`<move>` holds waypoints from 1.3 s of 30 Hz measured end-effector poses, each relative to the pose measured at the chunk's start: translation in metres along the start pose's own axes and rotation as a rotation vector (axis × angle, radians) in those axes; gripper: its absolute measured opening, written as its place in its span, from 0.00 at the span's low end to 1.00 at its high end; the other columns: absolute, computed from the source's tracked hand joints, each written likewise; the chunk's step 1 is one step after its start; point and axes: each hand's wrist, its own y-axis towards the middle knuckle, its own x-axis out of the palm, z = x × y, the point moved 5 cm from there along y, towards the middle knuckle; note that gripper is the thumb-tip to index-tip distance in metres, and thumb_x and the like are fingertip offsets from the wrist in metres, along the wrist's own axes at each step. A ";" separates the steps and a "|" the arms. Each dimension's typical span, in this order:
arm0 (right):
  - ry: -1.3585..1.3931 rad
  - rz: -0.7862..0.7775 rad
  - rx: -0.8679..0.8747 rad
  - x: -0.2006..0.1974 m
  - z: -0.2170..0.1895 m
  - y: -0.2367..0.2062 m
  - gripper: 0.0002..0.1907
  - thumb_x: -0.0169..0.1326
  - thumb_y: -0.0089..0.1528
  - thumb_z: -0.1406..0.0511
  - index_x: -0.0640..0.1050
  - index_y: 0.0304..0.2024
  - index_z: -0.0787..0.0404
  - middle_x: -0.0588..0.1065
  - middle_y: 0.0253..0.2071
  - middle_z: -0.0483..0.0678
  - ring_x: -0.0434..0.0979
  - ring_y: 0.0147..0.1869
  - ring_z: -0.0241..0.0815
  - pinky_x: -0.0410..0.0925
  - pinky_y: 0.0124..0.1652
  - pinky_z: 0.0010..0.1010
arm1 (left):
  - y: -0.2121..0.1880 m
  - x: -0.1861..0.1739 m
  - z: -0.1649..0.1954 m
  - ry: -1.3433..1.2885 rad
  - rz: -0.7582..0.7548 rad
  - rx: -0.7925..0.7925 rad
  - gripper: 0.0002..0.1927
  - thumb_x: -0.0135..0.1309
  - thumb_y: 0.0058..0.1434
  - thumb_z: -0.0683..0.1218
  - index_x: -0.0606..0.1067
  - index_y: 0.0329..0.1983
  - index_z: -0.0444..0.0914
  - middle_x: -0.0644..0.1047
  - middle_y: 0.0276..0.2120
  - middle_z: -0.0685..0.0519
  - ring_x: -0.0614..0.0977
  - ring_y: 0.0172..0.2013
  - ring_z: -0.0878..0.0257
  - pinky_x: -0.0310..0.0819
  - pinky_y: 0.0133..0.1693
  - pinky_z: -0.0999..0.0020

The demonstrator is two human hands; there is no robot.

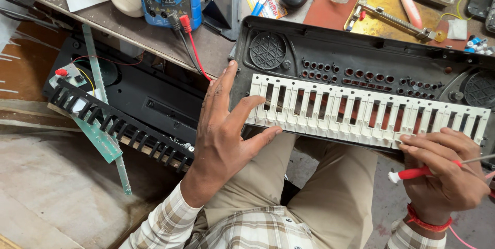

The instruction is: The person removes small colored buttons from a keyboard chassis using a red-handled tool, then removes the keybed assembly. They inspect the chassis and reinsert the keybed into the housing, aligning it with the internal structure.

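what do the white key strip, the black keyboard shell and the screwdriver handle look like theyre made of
White key strip: looks like moulded plastic, smooth and slightly glossy, cut in even slots. Black keyboard shell: matte moulded plastic, judging by its moulded speaker grille and rows of round holes. Screwdriver handle in the right hand: red with a white tip, probably hard glossy plastic.

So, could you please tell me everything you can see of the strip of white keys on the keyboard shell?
The strip of white keys looks like moulded white plastic, one long row with empty slots where black keys would sit. It lies in the dark grey keyboard shell, which rests on the person's lap and the bench edge. The left hand presses its left end; the right hand, holding a red-handled screwdriver, touches its right end.
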 end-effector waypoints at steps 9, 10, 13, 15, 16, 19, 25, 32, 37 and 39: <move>0.076 0.081 -0.014 -0.002 0.010 -0.012 0.08 0.64 0.67 0.74 0.76 0.42 0.61 0.82 0.40 0.53 0.83 0.46 0.46 0.72 0.52 0.36 | 0.000 0.004 -0.001 -0.023 -0.013 0.010 0.39 0.75 0.43 0.60 0.77 0.52 0.35 0.58 0.69 0.28 0.63 0.68 0.32 0.59 0.67 0.37; 0.075 0.075 -0.011 -0.002 0.010 -0.012 0.08 0.64 0.68 0.73 0.76 0.43 0.61 0.82 0.40 0.52 0.83 0.46 0.46 0.72 0.52 0.36 | -0.001 0.003 -0.001 -0.019 -0.013 0.012 0.40 0.75 0.43 0.60 0.77 0.53 0.34 0.58 0.69 0.28 0.63 0.68 0.32 0.59 0.67 0.37; 0.046 0.036 -0.005 -0.001 0.009 -0.011 0.07 0.63 0.68 0.73 0.76 0.43 0.61 0.82 0.40 0.51 0.83 0.46 0.44 0.71 0.53 0.36 | -0.001 0.002 -0.003 -0.008 -0.009 0.021 0.39 0.75 0.44 0.60 0.77 0.53 0.34 0.59 0.70 0.29 0.64 0.69 0.33 0.59 0.68 0.38; 0.015 0.007 -0.008 0.000 0.007 -0.010 0.06 0.62 0.69 0.72 0.76 0.42 0.61 0.82 0.41 0.50 0.83 0.46 0.43 0.71 0.53 0.34 | -0.001 0.002 -0.004 0.005 0.000 0.029 0.36 0.75 0.46 0.60 0.78 0.51 0.36 0.59 0.70 0.30 0.64 0.69 0.34 0.59 0.69 0.39; 0.012 0.008 -0.006 0.000 0.007 -0.010 0.06 0.62 0.70 0.72 0.76 0.42 0.61 0.82 0.41 0.49 0.82 0.46 0.43 0.71 0.53 0.34 | -0.001 0.002 -0.004 0.006 0.002 0.029 0.36 0.75 0.46 0.60 0.78 0.52 0.36 0.59 0.70 0.30 0.64 0.69 0.34 0.59 0.69 0.39; 0.021 0.025 0.011 0.001 0.005 -0.008 0.05 0.62 0.71 0.72 0.77 0.43 0.61 0.83 0.43 0.48 0.82 0.47 0.42 0.71 0.54 0.32 | -0.002 0.001 -0.004 0.002 0.001 0.026 0.36 0.75 0.47 0.60 0.78 0.52 0.35 0.59 0.71 0.31 0.64 0.70 0.34 0.59 0.69 0.39; 0.002 -0.006 0.039 0.001 -0.001 -0.001 0.04 0.60 0.71 0.73 0.78 0.42 0.60 0.82 0.43 0.47 0.82 0.49 0.42 0.71 0.57 0.33 | -0.001 0.002 -0.003 0.008 -0.015 0.022 0.36 0.74 0.46 0.59 0.77 0.52 0.35 0.59 0.70 0.30 0.63 0.69 0.33 0.58 0.69 0.39; -0.040 -0.044 0.001 -0.005 -0.005 0.013 0.06 0.59 0.71 0.75 0.79 0.41 0.60 0.81 0.43 0.46 0.82 0.49 0.42 0.70 0.58 0.35 | 0.001 0.001 -0.001 0.039 -0.016 0.027 0.34 0.74 0.47 0.60 0.78 0.50 0.36 0.59 0.69 0.29 0.62 0.69 0.33 0.57 0.69 0.39; -0.063 -0.095 0.014 -0.007 -0.003 0.016 0.10 0.57 0.72 0.79 0.80 0.41 0.60 0.81 0.42 0.45 0.82 0.49 0.41 0.70 0.59 0.36 | 0.004 0.002 0.005 0.077 -0.026 0.035 0.34 0.74 0.46 0.60 0.77 0.50 0.37 0.60 0.68 0.31 0.59 0.70 0.33 0.53 0.69 0.37; -0.047 -0.100 0.013 -0.005 -0.002 0.015 0.10 0.57 0.72 0.79 0.80 0.41 0.60 0.81 0.42 0.45 0.82 0.49 0.41 0.71 0.59 0.36 | 0.005 0.002 0.007 0.114 -0.051 0.037 0.35 0.74 0.45 0.60 0.77 0.51 0.37 0.61 0.68 0.35 0.58 0.70 0.34 0.51 0.69 0.36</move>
